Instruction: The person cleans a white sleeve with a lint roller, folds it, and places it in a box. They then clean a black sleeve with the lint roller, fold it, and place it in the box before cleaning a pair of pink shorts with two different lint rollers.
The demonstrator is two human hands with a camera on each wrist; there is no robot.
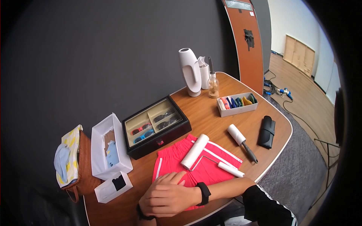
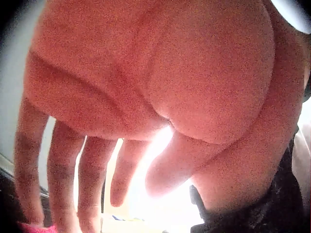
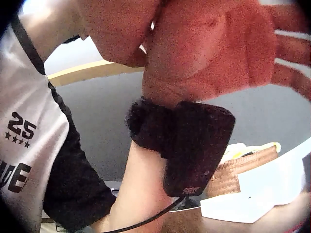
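Observation:
In the head view both hands overlap above the lower left of red-pink shorts (image 1: pixel 166 164). My right hand (image 1: pixel 171 197) lies across the back of my left hand (image 1: pixel 170 177), whose fingers show past it. Loose, slightly bent fingers and a bare palm of my left hand (image 2: pixel 121 73) fill the left wrist view, holding nothing. In the right wrist view, a black band carries a dark box (image 3: pixel 194 150) below a palm. A large white roller (image 1: pixel 195 151) with a wire frame and white handle (image 1: pixel 230 169) lies on the shorts, touched by neither hand.
Right of the shorts lie a grey-handled roller (image 1: pixel 236 135) and a black case (image 1: pixel 267 132). Behind stand a glasses box (image 1: pixel 160 145), a box of rolled cloths (image 1: pixel 239 110), a white vase (image 1: pixel 190 71) and a bottle (image 1: pixel 213 86). White boxes (image 1: pixel 124 165) and a basket (image 1: pixel 86 165) are left.

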